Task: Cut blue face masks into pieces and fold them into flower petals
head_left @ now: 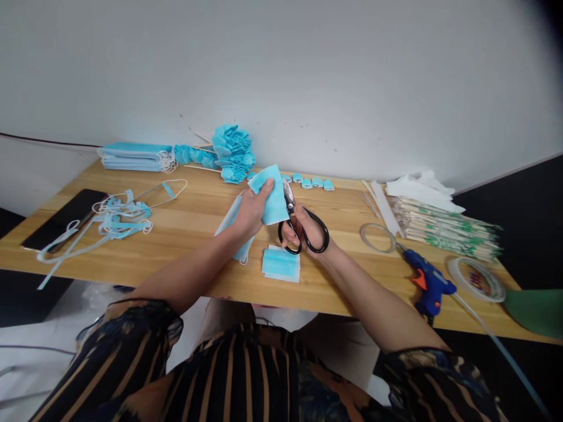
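My left hand [254, 211] is closed on a light blue piece of face mask fabric [275, 202], thumb on top, raised above the table. In my right hand [308, 228] is a pair of black-handled scissors [288, 199], blades pointing up along the fabric's right edge. Whether the blades bite into the fabric, I cannot tell. Under my left wrist lies a blue face mask [243, 251] with white ear loops. Just below the hands, cut blue fabric pieces [281, 264] rest in a small stack near the table's front edge.
Behind stand a stack of masks [136, 157], blue fabric flowers [233, 151] on sticks and small blue rolled pieces [316, 183]. Cut-off strips and loops [118, 214] lie left by a black phone-like slab [65, 217]. Rightward are wrapped sticks [444, 225], a blue glue gun [426, 281] and tape [477, 280].
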`<state>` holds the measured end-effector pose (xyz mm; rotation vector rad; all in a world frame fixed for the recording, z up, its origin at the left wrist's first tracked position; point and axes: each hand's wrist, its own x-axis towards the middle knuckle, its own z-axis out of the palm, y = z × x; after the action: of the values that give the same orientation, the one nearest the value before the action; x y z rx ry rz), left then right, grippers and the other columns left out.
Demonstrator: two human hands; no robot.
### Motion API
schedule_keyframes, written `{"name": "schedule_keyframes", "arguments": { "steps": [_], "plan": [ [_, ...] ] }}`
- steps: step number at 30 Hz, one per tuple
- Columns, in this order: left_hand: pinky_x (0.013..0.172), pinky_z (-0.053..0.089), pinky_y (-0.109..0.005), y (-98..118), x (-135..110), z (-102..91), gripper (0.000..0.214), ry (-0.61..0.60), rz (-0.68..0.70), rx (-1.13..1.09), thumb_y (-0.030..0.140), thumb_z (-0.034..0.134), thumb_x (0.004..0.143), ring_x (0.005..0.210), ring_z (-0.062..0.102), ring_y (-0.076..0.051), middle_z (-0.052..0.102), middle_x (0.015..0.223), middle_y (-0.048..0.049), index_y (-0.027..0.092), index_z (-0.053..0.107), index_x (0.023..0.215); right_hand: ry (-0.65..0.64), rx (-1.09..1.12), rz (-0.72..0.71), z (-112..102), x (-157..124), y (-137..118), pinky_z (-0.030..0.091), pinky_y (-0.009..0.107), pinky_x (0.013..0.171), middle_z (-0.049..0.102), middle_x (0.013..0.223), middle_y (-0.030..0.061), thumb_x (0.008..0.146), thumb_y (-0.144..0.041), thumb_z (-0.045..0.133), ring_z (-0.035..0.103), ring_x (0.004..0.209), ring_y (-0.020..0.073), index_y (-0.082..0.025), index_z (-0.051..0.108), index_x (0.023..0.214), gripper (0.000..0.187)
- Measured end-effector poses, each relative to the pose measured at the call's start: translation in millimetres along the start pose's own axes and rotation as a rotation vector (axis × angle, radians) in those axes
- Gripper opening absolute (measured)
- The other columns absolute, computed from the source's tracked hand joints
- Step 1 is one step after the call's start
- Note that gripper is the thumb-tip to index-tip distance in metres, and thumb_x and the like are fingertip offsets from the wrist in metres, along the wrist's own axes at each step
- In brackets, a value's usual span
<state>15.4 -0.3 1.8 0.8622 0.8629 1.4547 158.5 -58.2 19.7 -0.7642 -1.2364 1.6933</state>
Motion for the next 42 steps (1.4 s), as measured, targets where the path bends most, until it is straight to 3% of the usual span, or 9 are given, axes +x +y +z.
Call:
{"name": "schedule_keyframes", "arguments": {
  "steps": [5,12,20,25,29,35,42],
  "plan": [
    [0.084,0.058,-0.032,-0.2,-0.1,-0.1,0.051,0.025,-0.045,-0.007,0.057,0.086,0.075,0.093,0.074,-0.023,0.079,0.097,-0.007,0.017,0.069,0.1,0.026,-0.033,-0.021,1.9,-0.4,-0.3,0.054,0.025,0.041,0.049,0.048,-0.0134,0.079,-0.083,0.067,0.036,0.033,0.0081,-0.02,0.057,0.122,0.077],
    [0.08,0.058,-0.032,0.7,-1.5,1.9,0.047,0.052,-0.046,-0.021,0.054,0.085,0.076,0.087,0.074,-0.021,0.078,0.093,-0.0063,0.016,0.069,0.099,0.046,-0.053,-0.041,1.7,-0.4,2.0,0.051,0.025,0.038,0.048,0.048,-0.0133,0.083,-0.08,0.066,0.035,0.032,0.0084,-0.019,0.056,0.121,0.072],
    [0.084,0.058,-0.034,0.0,-0.8,1.6,0.049,0.081,-0.043,0.007,0.057,0.085,0.075,0.092,0.074,-0.024,0.078,0.093,-0.0074,0.016,0.069,0.098,0.055,-0.076,-0.052,4.4,-3.6,-0.4,0.046,0.023,0.036,0.045,0.047,-0.0138,0.087,-0.077,0.064,0.032,0.032,0.0083,-0.017,0.055,0.132,0.076],
    [0.088,0.058,-0.034,0.5,0.1,1.2,0.047,0.077,-0.015,-0.001,0.056,0.086,0.074,0.098,0.075,-0.024,0.079,0.095,-0.0066,0.017,0.07,0.097,0.01,-0.051,0.012,0.8,-1.8,-0.4,0.058,0.028,0.049,0.046,0.05,-0.0129,0.078,-0.088,0.061,0.034,0.034,0.0081,-0.02,0.058,0.134,0.088],
    [0.098,0.058,-0.036,6.0,1.8,2.2,0.047,0.088,0.03,-0.035,0.054,0.086,0.075,0.111,0.074,-0.025,0.08,0.105,-0.0055,0.019,0.071,0.103,-0.107,-0.054,0.086,-2.7,-0.8,-3.1,0.063,0.034,0.058,0.049,0.053,-0.0096,0.07,-0.098,0.055,0.038,0.038,0.0082,-0.018,0.066,0.116,0.092],
    [0.101,0.058,-0.037,5.1,4.8,-0.1,0.048,0.078,0.034,-0.034,0.053,0.087,0.074,0.115,0.073,-0.026,0.08,0.107,-0.0061,0.019,0.071,0.104,-0.116,-0.04,0.07,-4.5,-1.9,-4.2,0.063,0.034,0.06,0.049,0.054,-0.0094,0.075,-0.093,0.057,0.037,0.04,0.0081,-0.02,0.067,0.118,0.085],
    [0.098,0.058,-0.035,3.9,4.2,-1.1,0.036,0.081,0.056,-0.028,0.05,0.079,0.085,0.113,0.072,-0.023,0.078,0.106,-0.0037,0.021,0.071,0.105,-0.098,-0.045,0.101,-7.3,-2.2,-5.3,0.064,0.036,0.064,0.048,0.055,-0.009,0.078,-0.09,0.06,0.037,0.041,0.009,-0.021,0.068,0.124,0.083]
  ]
}}
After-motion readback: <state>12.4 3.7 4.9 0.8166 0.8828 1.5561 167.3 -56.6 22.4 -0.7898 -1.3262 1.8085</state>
